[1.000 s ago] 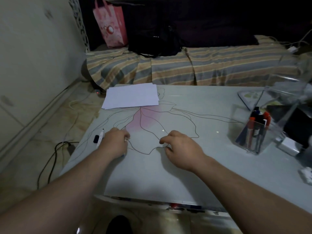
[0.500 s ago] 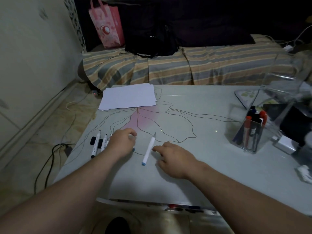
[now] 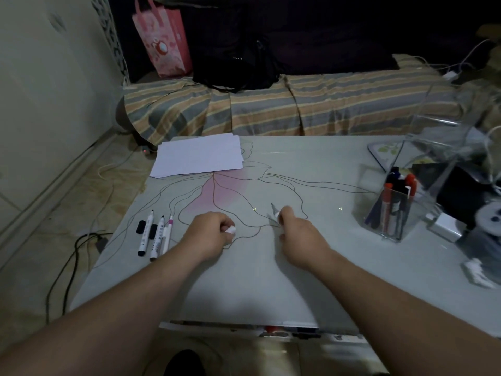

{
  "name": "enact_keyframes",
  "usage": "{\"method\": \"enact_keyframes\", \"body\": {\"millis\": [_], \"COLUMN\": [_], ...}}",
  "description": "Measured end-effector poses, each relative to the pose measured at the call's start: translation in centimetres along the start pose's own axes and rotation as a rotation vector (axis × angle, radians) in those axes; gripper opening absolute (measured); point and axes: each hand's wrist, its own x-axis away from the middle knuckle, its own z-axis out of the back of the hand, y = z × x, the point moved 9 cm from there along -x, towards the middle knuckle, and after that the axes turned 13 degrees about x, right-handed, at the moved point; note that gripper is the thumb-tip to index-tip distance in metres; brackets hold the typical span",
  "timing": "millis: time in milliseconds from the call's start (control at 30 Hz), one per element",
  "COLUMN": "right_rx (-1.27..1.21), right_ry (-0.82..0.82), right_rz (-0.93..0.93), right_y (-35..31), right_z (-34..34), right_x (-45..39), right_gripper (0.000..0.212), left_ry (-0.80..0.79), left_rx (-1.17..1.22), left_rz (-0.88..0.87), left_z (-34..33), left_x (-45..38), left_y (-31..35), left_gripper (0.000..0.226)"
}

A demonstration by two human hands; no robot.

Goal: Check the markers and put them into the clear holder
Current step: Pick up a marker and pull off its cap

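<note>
While the right hand (image 3: pixel 296 234) is pinching an uncapped marker (image 3: pixel 274 210) between thumb and fingers, its dark tip is pointing up and away over the drawing on the table (image 3: pixel 311 280). Beside it, the left hand (image 3: pixel 210 232) is curling round a small white cap (image 3: pixel 230 229), which is peeking out at the fingertips. Both hands are hovering low over the lined, pink-shaded artwork near the table's middle.

Lying left of the left hand are 3 loose markers (image 3: pixel 156 236) in a tight row, tips pointing away, with 2 black caps (image 3: pixel 140 227) sitting among them; whether each is touching its neighbour is hard to tell. Standing well apart on the right side of the table is the clear holder (image 3: pixel 390 213), already carrying several markers with red, blue and black tops leaning inside it.

At the far left corner a stack of white paper (image 3: pixel 199 154) is resting on the table. Beyond the table, a striped cover (image 3: pixel 298 107) is draping a low bed, and a pink bag (image 3: pixel 165 36) is standing behind it.
</note>
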Motion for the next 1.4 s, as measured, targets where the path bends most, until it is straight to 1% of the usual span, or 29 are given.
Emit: {"method": "enact_keyframes", "body": {"millis": [33, 100, 133, 167, 200, 300, 400, 467, 567, 700, 767, 833, 1000, 1100, 1267, 1333, 1400], "right_rx": [-0.059, -0.117, -0.116, -0.086, -0.049, 0.081, 0.139, 0.152, 0.197, 0.264, 0.347, 0.396, 0.361, 0.312, 0.322, 0.318, 0.264], "right_ry": [0.027, 0.068, 0.097, 0.128, 0.154, 0.211, 0.282, 0.286, 0.288, 0.343, 0.385, 0.407, 0.394, 0.404, 0.519, 0.574, 0.583], "right_rz": [-0.005, 0.017, 0.051, 0.08, 0.111, 0.149, 0.173, 0.174, 0.168, 0.181, 0.207, 0.235, 0.236, 0.263, 0.292, 0.276, 0.264], "right_y": [0.4, 0.8, 0.9, 0.9, 0.8, 0.6, 0.3, 0.3, 0.2, -0.4, -0.9, -1.3, -1.1, -1.1, -1.3, -1.3, -1.1], "right_z": [0.7, 2.2, 3.0, 3.6, 4.2, 5.1, 5.4, 5.5, 5.5, 6.2, 6.9, 7.5, 8.1, 8.3, 9.1, 9.2, 8.9], "right_x": [-0.1, -0.2, -0.2, -0.2, 0.0, 0.3, 0.5, 0.5, 0.7, 1.2, 1.5, 1.7, 1.5, 1.6, 2.1, 2.3, 2.5], "right_gripper": [0.034, 0.041, 0.04, 0.03, 0.019, 0.034, 0.032, 0.029, 0.031, 0.034, 0.032, 0.028, 0.03, 0.03, 0.029, 0.034, 0.041], "left_ry": [0.018, 0.037, 0.04, 0.039, 0.036, 0.031, 0.008, 0.0, -0.007, -0.061, -0.109, -0.124, -0.132, -0.145, -0.161, -0.16, -0.163], "left_rx": [0.066, 0.156, 0.181, 0.192, 0.183, 0.114, 0.12, 0.145, 0.146, 0.058, -0.046, -0.082, 0.004, 0.013, 0.051, 0.057, 0.029], "left_rz": [-0.01, -0.034, -0.039, -0.047, -0.066, -0.118, -0.154, -0.179, -0.215, -0.303, -0.357, -0.364, -0.409, -0.438, -0.42, -0.416, -0.431], "left_z": [0.1, 0.3, 0.3, 0.3, 0.3, 0.2, -0.2, -0.5, -1.0, -2.4, -3.3, -3.6, -3.1, -3.2, -3.3, -3.3, -3.3], "left_x": [-0.1, -0.1, -0.1, -0.1, -0.2, -0.1, 0.1, 0.3, 0.5, 1.1, 1.3, 1.5, 1.9, 2.2, 2.5, 2.6, 2.7], "left_y": [0.3, 1.1, 1.5, 1.8, 2.3, 3.5, 4.5, 5.4, 6.5, 8.2, 9.0, 9.4, 10.6, 11.0, 11.4, 11.7, 11.9], "left_gripper": [0.004, 0.004, 0.007, 0.01, 0.013, 0.014, 0.015, 0.017, 0.017, 0.01, 0.019, 0.026, 0.012, 0.007, 0.006, 0.007, 0.01]}}
